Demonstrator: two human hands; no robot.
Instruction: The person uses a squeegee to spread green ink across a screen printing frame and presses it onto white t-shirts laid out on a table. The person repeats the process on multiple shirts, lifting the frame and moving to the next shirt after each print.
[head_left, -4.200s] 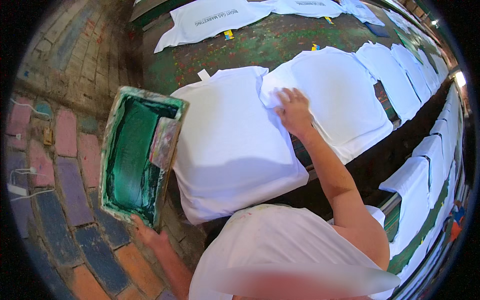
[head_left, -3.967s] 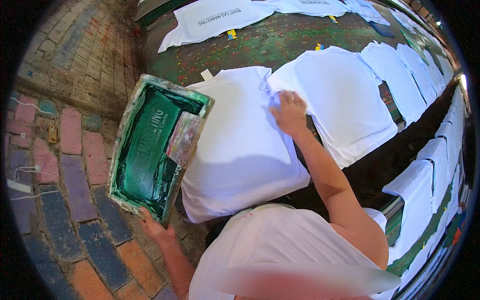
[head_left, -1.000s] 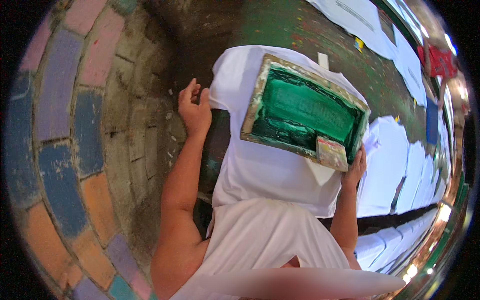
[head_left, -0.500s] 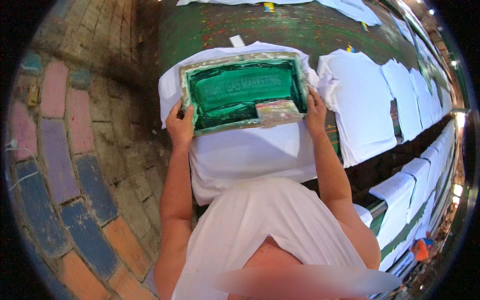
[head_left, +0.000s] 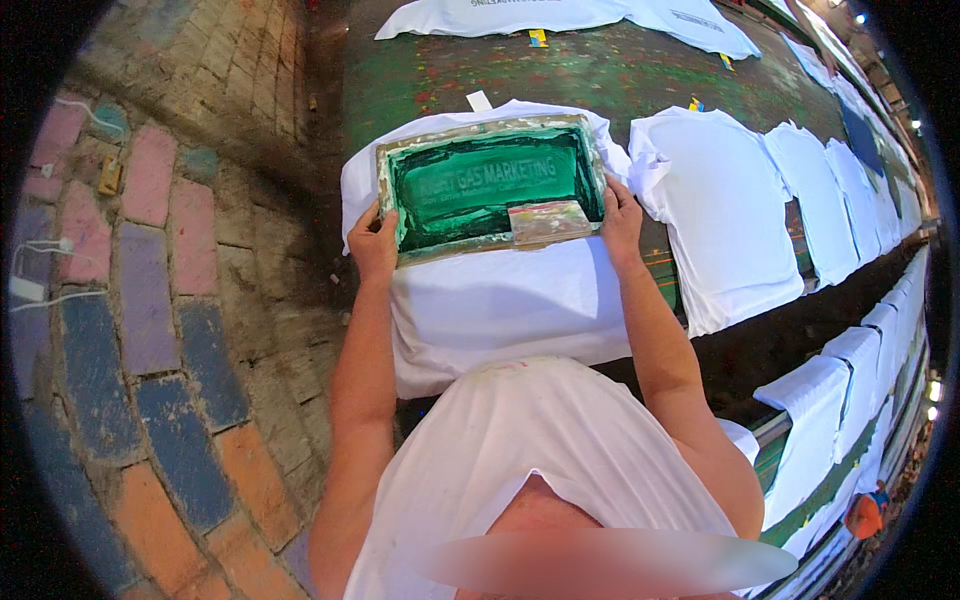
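Note:
Both of my hands grip a wooden-framed printing screen (head_left: pixel 490 180) with green mesh and pale lettering. My left hand (head_left: pixel 375 243) is closed on its left edge near the lower corner, and my right hand (head_left: pixel 622 220) clasps the right edge. A squeegee (head_left: pixel 548 224), smeared with paint, leans inside at the lower right of the frame. Beneath the screen lies a white T-shirt (head_left: pixel 510 300), spread on the table. Its middle is hidden by the screen. Whether the whole frame touches the cloth, I cannot tell.
The long green table (head_left: pixel 400 85) is speckled with paint. More white shirts (head_left: pixel 720 220) lie in a row to the right, and printed ones (head_left: pixel 560 15) lie on the far side. Another row of shirts (head_left: pixel 810 405) is at the lower right. Coloured paving bricks (head_left: pixel 150 300) cover the floor at left.
The screen looks slightly smaller and lower over the shirt, and its lettering shows more clearly. Both hands have kept their hold. The whole view has shifted a little.

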